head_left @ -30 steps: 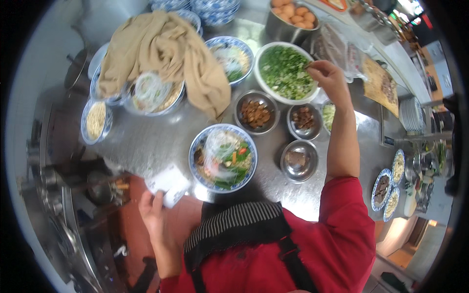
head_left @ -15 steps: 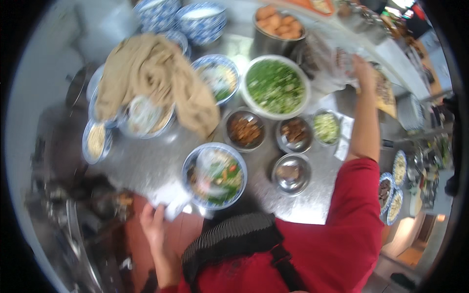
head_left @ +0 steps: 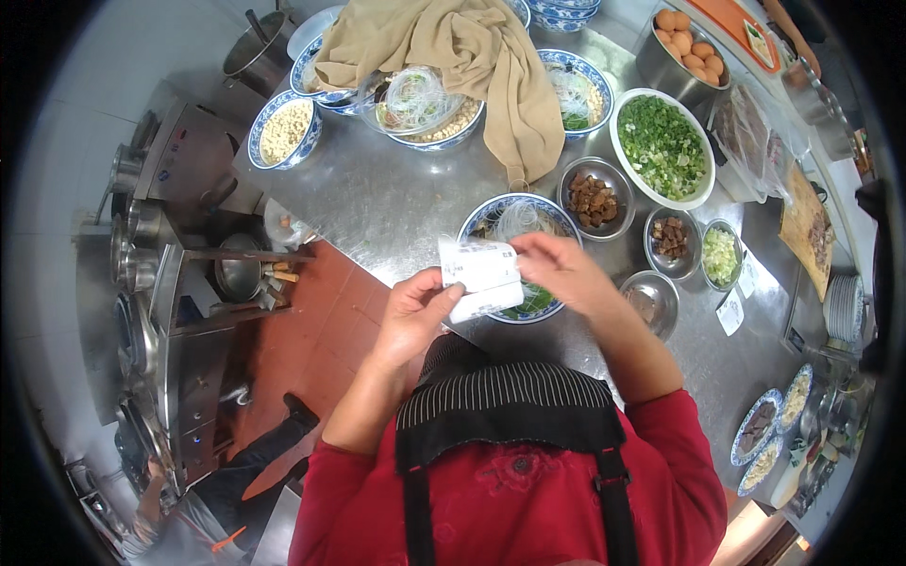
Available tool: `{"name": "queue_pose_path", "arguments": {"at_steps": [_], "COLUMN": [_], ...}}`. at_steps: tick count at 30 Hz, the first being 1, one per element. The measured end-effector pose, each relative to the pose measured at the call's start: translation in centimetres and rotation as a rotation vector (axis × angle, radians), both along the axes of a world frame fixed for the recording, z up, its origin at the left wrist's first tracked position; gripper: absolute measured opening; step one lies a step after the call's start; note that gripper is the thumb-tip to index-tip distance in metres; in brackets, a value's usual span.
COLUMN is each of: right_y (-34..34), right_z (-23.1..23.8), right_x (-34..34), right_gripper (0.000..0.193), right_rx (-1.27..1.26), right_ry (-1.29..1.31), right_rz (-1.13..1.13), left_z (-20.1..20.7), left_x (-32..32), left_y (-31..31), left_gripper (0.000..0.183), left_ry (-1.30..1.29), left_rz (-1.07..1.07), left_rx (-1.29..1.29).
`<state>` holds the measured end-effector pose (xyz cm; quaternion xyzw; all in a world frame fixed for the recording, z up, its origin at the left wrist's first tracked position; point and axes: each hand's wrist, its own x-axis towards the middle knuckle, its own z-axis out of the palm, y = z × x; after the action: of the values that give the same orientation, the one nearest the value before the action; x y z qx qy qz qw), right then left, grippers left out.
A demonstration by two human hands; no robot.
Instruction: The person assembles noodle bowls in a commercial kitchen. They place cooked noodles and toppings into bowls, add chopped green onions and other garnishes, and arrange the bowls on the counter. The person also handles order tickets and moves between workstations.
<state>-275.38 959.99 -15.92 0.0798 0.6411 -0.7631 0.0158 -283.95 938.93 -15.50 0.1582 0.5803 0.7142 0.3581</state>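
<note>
Above the near edge of the steel table, my left hand (head_left: 415, 307) grips a folded white printed paper slip (head_left: 481, 276), thumb on its face. At the slip's right edge my right hand (head_left: 564, 269) has its fingers bent in and closed on it, the fingertips partly out of sight. Directly beneath the paper stands a blue-and-white bowl (head_left: 574, 226) with clear noodles and green leaves, partly covered by the slip and my right hand.
Behind stand scallions in a white basin (head_left: 663, 149), diced brown food in metal bowls (head_left: 599, 196), and eggs in a steel pot (head_left: 687, 47). A tan cloth (head_left: 444, 38) drapes over bowls. Paper slips (head_left: 730, 312) lie at right. A person's dark-clothed leg (head_left: 269, 457) shows lower left.
My right hand has come back from the plastic bag at the far right to the paper. The left hand has risen with the slip over the near bowl. My view has shifted too.
</note>
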Motion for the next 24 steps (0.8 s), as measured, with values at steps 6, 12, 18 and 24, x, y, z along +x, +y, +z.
{"name": "queue_pose_path", "arguments": {"at_steps": [6,12,18,24], "right_y": [-3.5,-3.4,-1.9,-1.7], "right_z": [-1.1,-1.5,-2.8,-3.5], "right_x": [-0.8,0.5,0.1,-0.9], "right_gripper": [0.022,0.024,0.023,0.022], "right_rx": [-0.254,-0.178,-0.146,-0.201], "right_ry": [-0.020,0.023,0.043,-0.194], "right_rz": [-0.297,-0.427,-0.505,-0.443], "left_z": [-0.7,-2.0,-3.6,-4.0], "left_x": [1.7,2.2,0.5,-0.1], "left_y": [1.1,1.2,2.8,2.6], "left_gripper": [0.039,0.037,0.028,0.028], "left_ry": [-0.259,-0.171,-0.129,0.021], "left_rz": [0.040,-0.165,-0.197,-0.177], "left_rx": [0.214,-0.047,-0.033,-0.308]}}
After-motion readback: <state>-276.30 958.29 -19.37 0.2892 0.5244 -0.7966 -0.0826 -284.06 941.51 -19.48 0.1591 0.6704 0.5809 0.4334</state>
